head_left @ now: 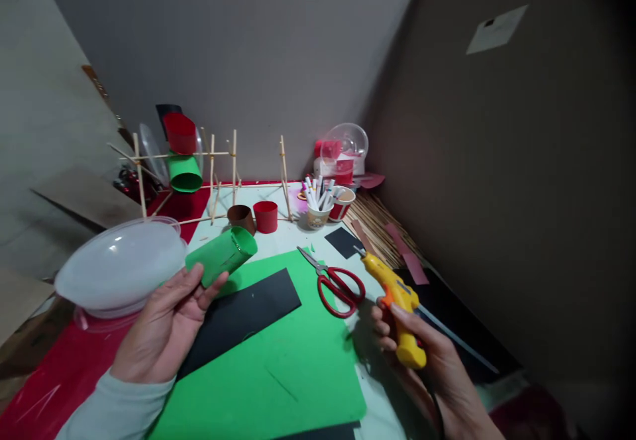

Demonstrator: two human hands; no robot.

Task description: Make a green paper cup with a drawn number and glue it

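My left hand [171, 321] is closed around the lower side of a green paper tube [218, 258], which lies tilted with its far end toward the right. A thin glossy line shows at that end's rim. On the right, my right hand [422, 347] grips a yellow glue gun [392, 287] by its handle, with a long glue stick [457, 339] sticking out of its back. The nozzle points up and left. Between the hands, red-handled scissors [340, 291] and a black paper strip [243, 317] lie on a green sheet [293, 367].
Behind stands a wooden stick frame [234, 168] holding red and green tubes. A brown ring [241, 218] and a red ring [265, 217] sit before it. Near a cup of markers [318, 215] lie thin sticks [382, 218]. White plastic bowls [122, 264] are at left.
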